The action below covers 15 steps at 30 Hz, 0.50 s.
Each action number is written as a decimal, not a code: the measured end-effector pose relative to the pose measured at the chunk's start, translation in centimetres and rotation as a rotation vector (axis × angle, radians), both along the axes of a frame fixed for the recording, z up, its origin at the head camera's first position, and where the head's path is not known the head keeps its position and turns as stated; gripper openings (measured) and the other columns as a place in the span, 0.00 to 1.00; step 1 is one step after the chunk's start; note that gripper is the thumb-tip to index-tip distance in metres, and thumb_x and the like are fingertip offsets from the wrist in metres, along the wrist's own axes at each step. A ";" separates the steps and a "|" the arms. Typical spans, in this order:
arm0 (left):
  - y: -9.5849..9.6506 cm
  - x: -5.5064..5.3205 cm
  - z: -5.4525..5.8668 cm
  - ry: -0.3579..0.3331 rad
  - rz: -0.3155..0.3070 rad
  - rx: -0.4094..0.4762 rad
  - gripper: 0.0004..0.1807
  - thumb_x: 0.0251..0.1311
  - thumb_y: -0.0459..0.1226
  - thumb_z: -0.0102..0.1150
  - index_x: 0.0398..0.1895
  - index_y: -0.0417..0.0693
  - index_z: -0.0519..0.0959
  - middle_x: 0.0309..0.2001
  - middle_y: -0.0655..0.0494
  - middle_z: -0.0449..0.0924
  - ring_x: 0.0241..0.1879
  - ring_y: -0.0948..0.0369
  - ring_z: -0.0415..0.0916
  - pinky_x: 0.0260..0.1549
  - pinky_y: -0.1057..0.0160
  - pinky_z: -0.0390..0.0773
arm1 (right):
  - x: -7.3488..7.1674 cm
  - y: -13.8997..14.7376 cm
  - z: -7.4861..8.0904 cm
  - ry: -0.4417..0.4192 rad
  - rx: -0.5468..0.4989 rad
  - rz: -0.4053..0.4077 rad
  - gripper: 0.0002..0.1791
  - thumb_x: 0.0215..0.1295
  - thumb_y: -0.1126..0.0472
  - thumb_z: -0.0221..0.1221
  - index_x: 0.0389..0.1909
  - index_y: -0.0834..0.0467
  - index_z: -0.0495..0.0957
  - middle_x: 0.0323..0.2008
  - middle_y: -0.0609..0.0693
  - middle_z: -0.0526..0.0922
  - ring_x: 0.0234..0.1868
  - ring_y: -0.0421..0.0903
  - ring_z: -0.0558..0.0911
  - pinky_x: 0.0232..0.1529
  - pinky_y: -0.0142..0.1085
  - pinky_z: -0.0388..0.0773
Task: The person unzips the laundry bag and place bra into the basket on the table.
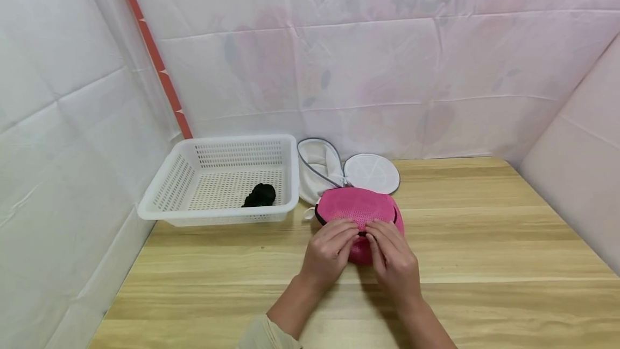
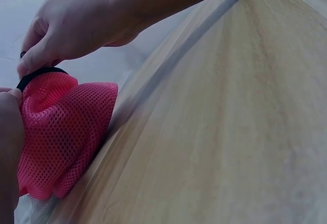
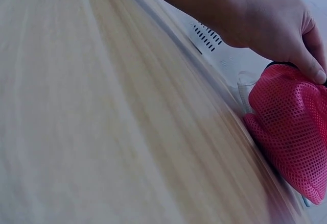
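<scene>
A pink mesh laundry bag [image 1: 356, 206] with a black zipper edge sits on the wooden table. My left hand [image 1: 328, 252] pinches the front of that black edge between thumb and fingers. Close beside it, my right hand [image 1: 398, 263] pinches the same edge, fingertips almost meeting the left ones. Below the hands, the bag's mesh [image 2: 66, 127] bulges out in the left wrist view. From the right wrist, the left thumb presses at the black edge over the puffed pink mesh [image 3: 291, 117]. The bag's inside is hidden.
A white perforated basket [image 1: 218, 214] stands at the left with a black cloth bundle [image 1: 260, 195] in it. Behind the pink bag are a white mesh bag with grey trim [image 1: 317, 168] and a round white mesh piece [image 1: 372, 173]. White sheeting [image 1: 363, 69] walls the table's back and sides.
</scene>
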<state>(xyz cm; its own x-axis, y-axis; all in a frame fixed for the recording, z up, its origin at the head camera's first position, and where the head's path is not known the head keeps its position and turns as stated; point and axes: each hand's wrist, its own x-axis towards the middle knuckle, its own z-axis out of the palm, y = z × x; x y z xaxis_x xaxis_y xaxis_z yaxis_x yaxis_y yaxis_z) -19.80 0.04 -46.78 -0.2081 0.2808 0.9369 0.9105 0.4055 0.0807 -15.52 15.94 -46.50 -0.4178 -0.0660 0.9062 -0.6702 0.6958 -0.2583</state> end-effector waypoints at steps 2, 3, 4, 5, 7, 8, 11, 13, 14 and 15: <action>-0.1 -0.1 -0.1 -0.008 0.009 0.008 0.08 0.53 0.26 0.68 0.38 0.37 0.86 0.39 0.49 0.87 0.44 0.55 0.85 0.52 0.61 0.81 | 0.0 0.0 0.0 -0.003 -0.006 -0.005 0.12 0.69 0.63 0.59 0.42 0.68 0.84 0.44 0.61 0.86 0.48 0.58 0.83 0.68 0.38 0.69; -0.1 -0.1 -0.1 -0.011 0.012 0.013 0.08 0.53 0.27 0.68 0.37 0.37 0.86 0.39 0.49 0.87 0.44 0.55 0.85 0.52 0.61 0.81 | 0.0 0.1 0.0 -0.006 -0.010 -0.008 0.12 0.69 0.63 0.59 0.42 0.68 0.84 0.44 0.61 0.86 0.49 0.58 0.82 0.68 0.38 0.68; -0.2 -0.2 -0.1 -0.016 0.016 0.017 0.08 0.53 0.27 0.68 0.37 0.37 0.86 0.39 0.48 0.87 0.44 0.54 0.85 0.52 0.61 0.81 | 0.0 0.1 0.0 -0.008 -0.014 -0.010 0.12 0.68 0.63 0.59 0.42 0.68 0.84 0.44 0.61 0.86 0.49 0.58 0.82 0.68 0.39 0.68; -0.2 -0.2 -0.1 -0.020 0.019 0.021 0.08 0.53 0.27 0.68 0.37 0.37 0.86 0.38 0.48 0.87 0.44 0.54 0.85 0.52 0.62 0.81 | 0.0 0.2 0.0 -0.006 -0.019 -0.009 0.11 0.68 0.63 0.59 0.42 0.68 0.84 0.44 0.61 0.86 0.49 0.58 0.82 0.68 0.39 0.69; -0.3 -0.2 -0.1 -0.023 0.021 0.025 0.07 0.53 0.27 0.68 0.37 0.37 0.86 0.38 0.48 0.87 0.44 0.54 0.85 0.52 0.62 0.81 | -0.1 0.2 -0.1 0.001 -0.026 -0.006 0.12 0.69 0.63 0.59 0.42 0.69 0.84 0.44 0.61 0.86 0.49 0.58 0.82 0.68 0.40 0.69; -0.3 -0.3 -0.2 -0.023 0.022 0.025 0.07 0.53 0.27 0.68 0.37 0.37 0.86 0.38 0.48 0.87 0.44 0.54 0.85 0.52 0.62 0.81 | -0.1 0.2 -0.1 0.003 -0.028 -0.005 0.12 0.69 0.63 0.59 0.42 0.69 0.84 0.44 0.61 0.86 0.48 0.58 0.82 0.67 0.40 0.69; -0.3 -0.3 -0.2 -0.026 0.023 0.027 0.08 0.53 0.27 0.68 0.37 0.37 0.86 0.39 0.48 0.87 0.45 0.54 0.85 0.52 0.62 0.81 | -0.2 0.3 -0.2 0.013 -0.040 -0.007 0.12 0.69 0.63 0.59 0.41 0.69 0.84 0.43 0.62 0.86 0.48 0.59 0.82 0.67 0.39 0.70; -0.3 -0.3 -0.2 -0.030 0.025 0.029 0.08 0.53 0.27 0.68 0.37 0.37 0.86 0.39 0.48 0.87 0.45 0.54 0.85 0.52 0.61 0.81 | -0.2 0.4 -0.3 0.010 -0.047 -0.011 0.12 0.69 0.63 0.59 0.41 0.69 0.84 0.43 0.62 0.86 0.48 0.58 0.82 0.67 0.38 0.70; -0.3 -0.3 -0.2 -0.032 0.026 0.030 0.08 0.53 0.27 0.68 0.37 0.37 0.86 0.39 0.48 0.87 0.45 0.54 0.85 0.52 0.61 0.81 | -0.2 0.4 -0.3 0.007 -0.052 -0.012 0.11 0.68 0.64 0.59 0.41 0.69 0.84 0.43 0.62 0.86 0.49 0.58 0.82 0.67 0.37 0.70; -0.4 -0.3 -0.2 -0.034 0.028 0.032 0.08 0.53 0.27 0.68 0.37 0.37 0.86 0.39 0.48 0.87 0.45 0.54 0.85 0.52 0.61 0.81 | -0.2 0.4 -0.4 0.005 -0.056 -0.011 0.11 0.68 0.64 0.60 0.41 0.69 0.84 0.43 0.62 0.86 0.49 0.58 0.82 0.67 0.37 0.70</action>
